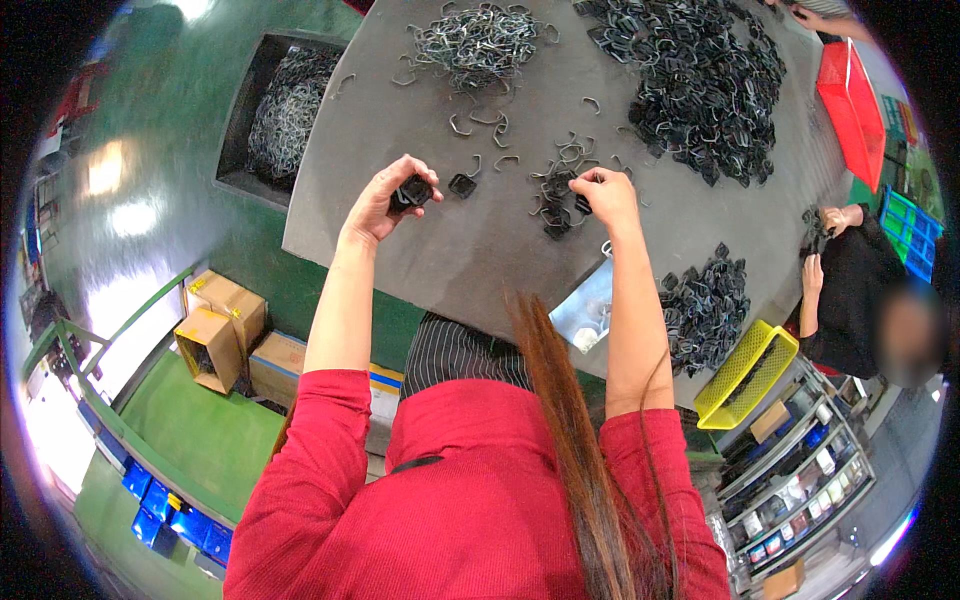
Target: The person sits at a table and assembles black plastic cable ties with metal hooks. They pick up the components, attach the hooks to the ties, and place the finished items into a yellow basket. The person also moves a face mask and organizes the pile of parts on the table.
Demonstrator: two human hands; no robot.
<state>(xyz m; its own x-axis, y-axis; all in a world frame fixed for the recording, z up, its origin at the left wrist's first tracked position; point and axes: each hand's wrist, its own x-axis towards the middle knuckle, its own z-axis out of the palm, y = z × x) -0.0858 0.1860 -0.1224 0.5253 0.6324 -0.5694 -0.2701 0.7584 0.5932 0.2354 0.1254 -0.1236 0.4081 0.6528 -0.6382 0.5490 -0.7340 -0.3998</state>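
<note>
My left hand (pixel 378 205) is curled round several black square plastic pieces (pixel 411 194), held just above the table. Beside it on the tabletop lies one more black square piece (pixel 462 185). My right hand (pixel 612 203) is closed in a pinch, with a small dark piece at its fingertips, partly hidden by the fingers. Those fingers are over the right side of a small cluster of black pieces (pixel 553 218). Loose bent metal hooks (pixel 570 150) lie at the cluster's far side.
Farther back on the grey table (pixel 400 120) are a pile of metal hooks (pixel 475 45) and a big heap of black pieces (pixel 705 95). A smaller heap (pixel 705 310), a clear bag (pixel 584 308) and a yellow basket (pixel 747 375) sit right. Another person (pixel 860 270) works there.
</note>
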